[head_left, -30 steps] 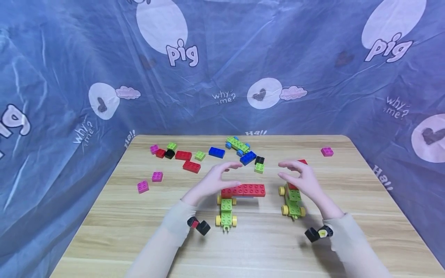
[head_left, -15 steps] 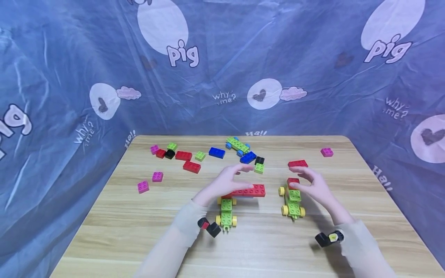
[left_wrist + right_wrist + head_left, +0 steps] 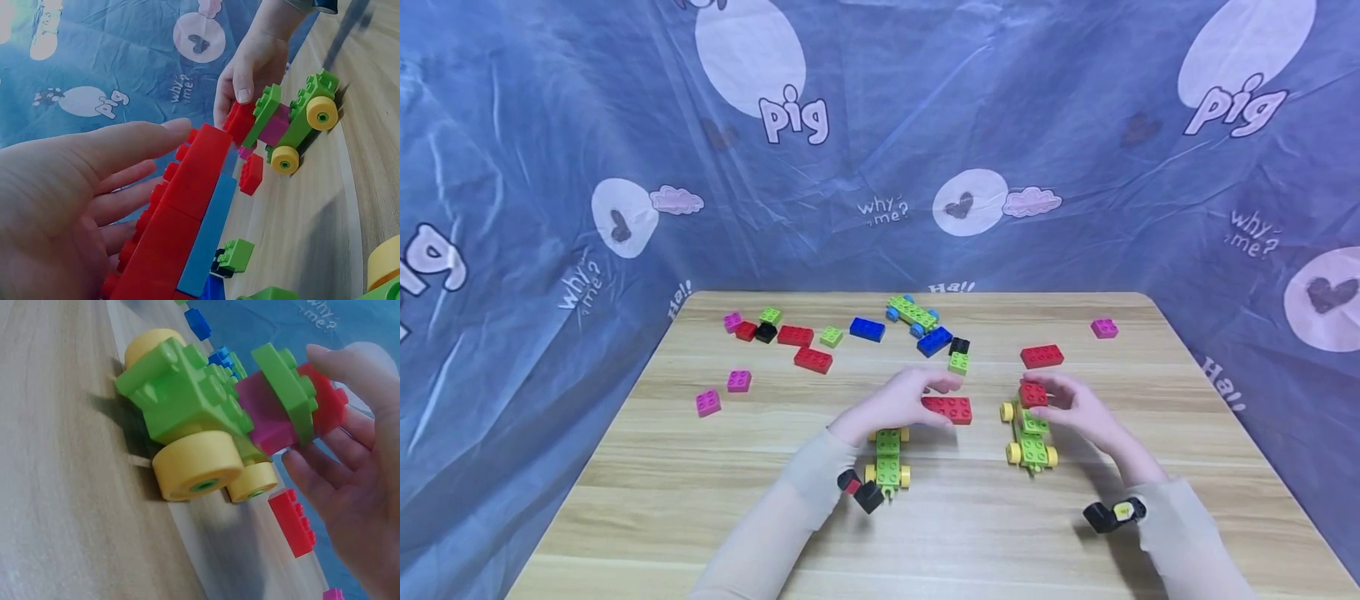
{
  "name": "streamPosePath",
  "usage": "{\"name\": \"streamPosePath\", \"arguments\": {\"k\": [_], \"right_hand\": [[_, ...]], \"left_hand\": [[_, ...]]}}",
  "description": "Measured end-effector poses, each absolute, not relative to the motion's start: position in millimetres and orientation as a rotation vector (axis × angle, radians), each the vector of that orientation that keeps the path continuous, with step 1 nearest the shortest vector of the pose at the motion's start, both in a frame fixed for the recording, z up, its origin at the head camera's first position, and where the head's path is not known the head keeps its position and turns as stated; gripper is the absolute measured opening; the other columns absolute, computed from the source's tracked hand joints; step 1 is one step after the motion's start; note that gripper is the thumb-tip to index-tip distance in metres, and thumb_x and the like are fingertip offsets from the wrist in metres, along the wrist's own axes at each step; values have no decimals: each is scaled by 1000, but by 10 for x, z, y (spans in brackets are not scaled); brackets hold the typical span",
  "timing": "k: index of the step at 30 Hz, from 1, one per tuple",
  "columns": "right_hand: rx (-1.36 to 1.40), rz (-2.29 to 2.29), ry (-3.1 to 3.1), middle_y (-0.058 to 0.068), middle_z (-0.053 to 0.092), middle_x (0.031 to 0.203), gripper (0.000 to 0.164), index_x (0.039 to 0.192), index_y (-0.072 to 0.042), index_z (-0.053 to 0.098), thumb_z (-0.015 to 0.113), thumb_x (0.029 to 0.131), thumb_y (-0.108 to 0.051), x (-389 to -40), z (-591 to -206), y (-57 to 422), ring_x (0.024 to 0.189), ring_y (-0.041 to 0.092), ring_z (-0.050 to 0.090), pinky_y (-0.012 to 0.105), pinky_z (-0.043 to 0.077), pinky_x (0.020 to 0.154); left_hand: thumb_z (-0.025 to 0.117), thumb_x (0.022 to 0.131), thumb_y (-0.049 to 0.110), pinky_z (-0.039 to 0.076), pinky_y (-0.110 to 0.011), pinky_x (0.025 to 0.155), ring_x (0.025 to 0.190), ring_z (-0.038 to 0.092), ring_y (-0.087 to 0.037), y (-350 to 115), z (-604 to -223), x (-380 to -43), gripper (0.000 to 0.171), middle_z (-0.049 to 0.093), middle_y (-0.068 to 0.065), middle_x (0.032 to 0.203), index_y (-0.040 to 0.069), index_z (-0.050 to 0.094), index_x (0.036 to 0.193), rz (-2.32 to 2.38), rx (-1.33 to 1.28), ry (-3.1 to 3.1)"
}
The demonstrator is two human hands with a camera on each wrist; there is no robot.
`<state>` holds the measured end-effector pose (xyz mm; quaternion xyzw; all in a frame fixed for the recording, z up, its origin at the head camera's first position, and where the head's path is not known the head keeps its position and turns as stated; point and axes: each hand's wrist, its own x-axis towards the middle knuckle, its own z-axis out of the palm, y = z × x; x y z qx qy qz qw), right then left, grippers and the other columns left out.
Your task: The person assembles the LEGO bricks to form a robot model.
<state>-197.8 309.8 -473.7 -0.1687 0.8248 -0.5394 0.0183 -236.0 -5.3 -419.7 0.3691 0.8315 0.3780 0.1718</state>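
In the head view, my left hand [image 3: 891,406] hovers over a beam of red bricks [image 3: 957,410], thumb and fingers spread around it. The beam juts rightward from a green toy car base [image 3: 888,468] with yellow wheels; a blue brick [image 3: 209,234] lies beneath it in the left wrist view. At the second yellow-wheeled green car base [image 3: 1033,452], my right hand [image 3: 1086,417] pinches a small red brick [image 3: 1032,393] on top, thumb on the near side and fingers behind. Below that brick, the right wrist view shows a green brick [image 3: 284,394] and a magenta brick [image 3: 265,415].
Behind the right car lies a red brick [image 3: 1042,356]. A blue-wheeled green car base [image 3: 913,313] stands at the back beside a blue brick [image 3: 935,341]. Several loose bricks spread over the back left, including a magenta brick [image 3: 708,403]. A blue cloth [image 3: 880,150] hangs behind the wooden table.
My left hand has moved right and lower along the red beam. My right hand shifted right, uncovering the loose red brick, then came down around the small red brick on the right car.
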Motion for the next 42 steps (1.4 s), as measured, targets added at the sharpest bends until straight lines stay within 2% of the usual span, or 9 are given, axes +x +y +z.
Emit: {"name": "streamPosePath", "arguments": {"k": [8,16,19,22,26,42], "right_hand": [[-451,-1695,2513,-21,64,106,48,128,15,47,66,87,-2,-1976,-4789,3117,98,-6,60,11,48,84],[-452,-1694,2532,-22,64,103,43,123,15,51,67,87,-1,-1971,-4766,3055,97,-7,60,10,47,84],[-426,-1671,2544,-15,67,104,43,123,13,53,68,86,-3,-1955,-4742,2991,95,-5,62,12,49,82],[-391,-1651,2554,4,70,109,44,124,12,54,70,86,-5,-1953,-4711,2904,95,-5,62,13,50,82],[-379,-1646,2527,27,64,116,45,124,11,55,70,85,-6,-1986,-4683,2767,95,-5,63,16,51,83],[-479,-1656,2406,30,64,115,49,124,13,54,72,83,-6,-2068,-4707,2330,93,-1,65,21,54,80]], "left_hand": [[84,74,17,42,-21,102,120,57,-13,-21,-4225,-2364,61,64,-3,128,7,60,129,1004,1009,2399],[83,75,17,44,-21,98,115,60,-12,-33,-4216,-2351,49,68,0,120,11,67,121,940,972,2484],[83,75,17,45,-21,96,112,61,-13,-43,-4211,-2353,47,69,-1,118,11,69,119,958,966,2495],[83,75,16,46,-21,94,109,62,-13,-59,-4206,-2362,45,70,-1,116,11,70,118,983,955,2502],[82,76,15,46,-21,94,110,62,-12,-82,-4206,-2381,44,70,0,116,11,70,118,1015,932,2502],[81,76,14,49,-20,86,101,64,-11,-120,-4228,-2427,44,71,-1,113,11,69,119,1088,916,2499]]}}
